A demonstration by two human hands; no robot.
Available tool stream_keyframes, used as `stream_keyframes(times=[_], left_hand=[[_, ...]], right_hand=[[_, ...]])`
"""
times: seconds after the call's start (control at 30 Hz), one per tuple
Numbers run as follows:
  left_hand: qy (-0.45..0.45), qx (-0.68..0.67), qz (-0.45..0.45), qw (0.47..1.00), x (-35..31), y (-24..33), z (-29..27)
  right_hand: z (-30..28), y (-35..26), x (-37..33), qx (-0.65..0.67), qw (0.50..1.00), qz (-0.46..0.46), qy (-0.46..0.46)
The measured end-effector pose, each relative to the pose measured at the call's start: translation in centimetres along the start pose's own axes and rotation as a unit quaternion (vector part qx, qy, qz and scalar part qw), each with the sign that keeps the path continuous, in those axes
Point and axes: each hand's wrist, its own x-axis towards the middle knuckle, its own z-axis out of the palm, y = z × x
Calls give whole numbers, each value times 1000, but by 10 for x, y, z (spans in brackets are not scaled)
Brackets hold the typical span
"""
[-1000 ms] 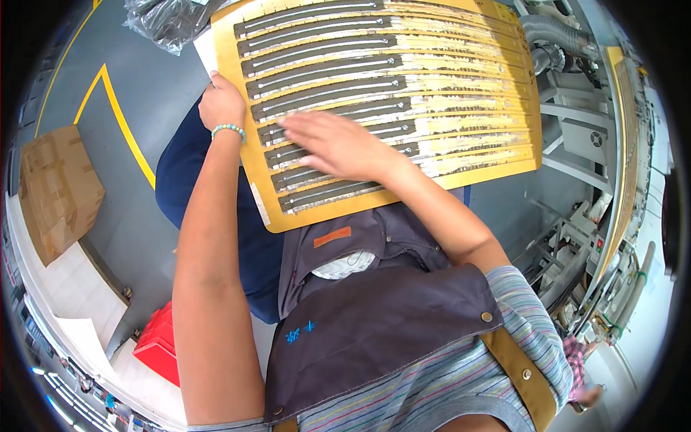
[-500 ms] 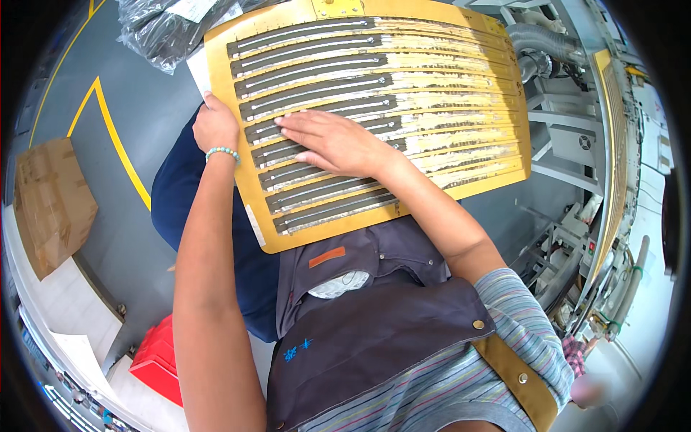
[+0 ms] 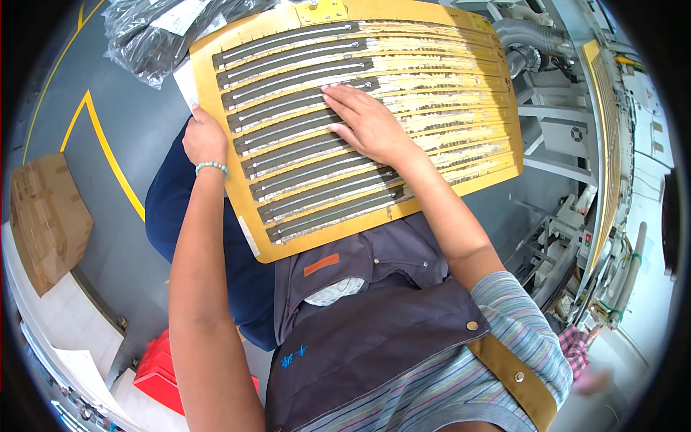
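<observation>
We are holding a yellow board point(image 3: 270, 251), which is lying tilted across our lap, above the dark apron point(image 3: 367, 331). Dark strips point(image 3: 281, 131) are running in rows over its left part, while worn white patches point(image 3: 432, 86) are covering much of its right part. A yellow plate point(image 3: 324, 11) with screws is sitting at the board's far edge.

Our left hand point(image 3: 206, 140) is closing on the board's left edge, its thumb pointing away from us and its other fingertips hidden; a bracelet point(image 3: 212, 168) is circling that wrist. Our right hand point(image 3: 371, 126) is lying palm down over the strips, its fingers extended close together and its thumb standing apart. Its fingertips are meeting a strip near the middle of the board, though we cannot tell how hard they are pressing.

Beyond the board's far left corner, a clear plastic bag point(image 3: 133, 54) is holding something dark. A cardboard box point(image 3: 50, 223) is standing well to our left, and a red bin point(image 3: 155, 374) is showing beside our left forearm. A grey hose point(image 3: 533, 34) is curving past the board's far right corner.
</observation>
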Motion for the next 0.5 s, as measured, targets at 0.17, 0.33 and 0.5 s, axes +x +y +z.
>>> stream_keyframes(times=[0.17,0.33,0.5], left_hand=[[-1,7,2,1000,-1,0,-1],[6,4,8,1000,-1,-4,2],[8,12,13,1000,4,-10,4]], right_hand=[[7,-13,-1,37,999,-21,7],[-5,-21,-12,-12,997,23,68],[-24,26,-20,-56,968,144,196]])
